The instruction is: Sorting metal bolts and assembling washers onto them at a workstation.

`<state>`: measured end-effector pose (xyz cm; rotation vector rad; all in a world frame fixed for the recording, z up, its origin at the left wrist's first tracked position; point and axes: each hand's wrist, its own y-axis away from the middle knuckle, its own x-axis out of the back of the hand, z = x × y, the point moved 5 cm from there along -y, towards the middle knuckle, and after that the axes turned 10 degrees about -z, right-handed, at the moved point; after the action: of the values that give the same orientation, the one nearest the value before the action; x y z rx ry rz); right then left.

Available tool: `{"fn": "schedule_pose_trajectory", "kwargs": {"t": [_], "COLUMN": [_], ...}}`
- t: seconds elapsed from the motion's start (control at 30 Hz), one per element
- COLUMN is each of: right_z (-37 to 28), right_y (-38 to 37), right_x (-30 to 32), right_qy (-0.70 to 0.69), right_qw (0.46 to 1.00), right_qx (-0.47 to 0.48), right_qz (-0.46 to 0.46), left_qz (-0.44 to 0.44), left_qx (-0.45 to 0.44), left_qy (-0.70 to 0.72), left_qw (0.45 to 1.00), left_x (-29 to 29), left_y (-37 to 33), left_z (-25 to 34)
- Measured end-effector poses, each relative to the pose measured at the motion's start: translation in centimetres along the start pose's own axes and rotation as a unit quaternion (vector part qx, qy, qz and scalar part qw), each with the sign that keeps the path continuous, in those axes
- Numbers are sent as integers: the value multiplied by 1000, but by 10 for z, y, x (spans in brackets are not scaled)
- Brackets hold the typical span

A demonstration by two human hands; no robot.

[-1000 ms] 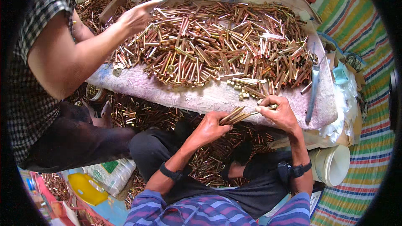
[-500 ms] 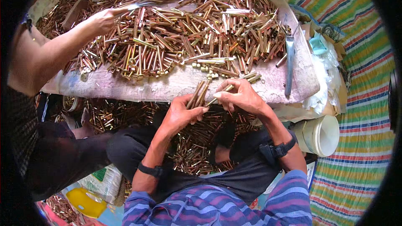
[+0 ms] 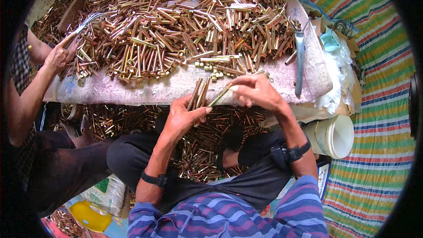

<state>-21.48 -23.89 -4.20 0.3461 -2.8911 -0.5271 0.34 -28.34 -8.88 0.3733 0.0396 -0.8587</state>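
My left hand [image 3: 179, 117] is closed round several thin coppery metal tubes [image 3: 199, 93] that stick up out of the fist. One more tube [image 3: 219, 96], slimmer-looking and greenish gold, slants between my two hands. Its lower end meets my left thumb, while my right hand [image 3: 259, 91] pinches the upper end between thumb and fingertips. Just beyond, small brass-coloured caps or nuts [image 3: 216, 76] lie on the padded work surface [image 3: 158, 91]. Farther back a large heap of similar tubes [image 3: 185, 31] covers that surface.
At left a co-worker's hand [image 3: 57, 59] holds a small metal hand rake [image 3: 88, 23] over the heap. Another hand rake [image 3: 299, 59] lies at the right edge. A white bucket [image 3: 341, 136] tips sideways by my right elbow. More tubes [image 3: 202, 150] are piled below, between my legs.
The slim tube now spans from my left thumb to my right fingers, and my right wrist has bent over it. The co-worker's hand and rake have swung left and nearer.
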Motion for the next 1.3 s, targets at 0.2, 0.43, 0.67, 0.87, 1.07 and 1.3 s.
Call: {"fn": "schedule_pose_trajectory", "kwargs": {"t": [0.2, 0.43, 0.67, 0.87, 1.07, 1.3], "right_z": [12, 4, 14, 9, 10, 5], "right_y": [2, -4, -8, -5, -5, 1], "right_x": [24, 10, 9, 9, 9, 12], "right_qy": [364, 455, 522, 500, 487, 353], "right_qw": [906, 857, 818, 832, 843, 909], "right_qx": [86, 97, 111, 124, 112, 126], "right_qz": [200, 222, 214, 205, 199, 180], "left_qz": [28, 33, 48, 38, 34, 47], "left_qx": [-14, -11, -11, 0, -2, -4], "left_qy": [-3, 3, 25, 24, 29, 22], "left_qw": [1000, 999, 998, 999, 999, 999], "left_x": [6, 5, 3, 8, 7, 8], "left_y": [-2, -2, -2, -3, -4, -3], "left_z": [-2, -2, -2, -5, -8, -10]}}
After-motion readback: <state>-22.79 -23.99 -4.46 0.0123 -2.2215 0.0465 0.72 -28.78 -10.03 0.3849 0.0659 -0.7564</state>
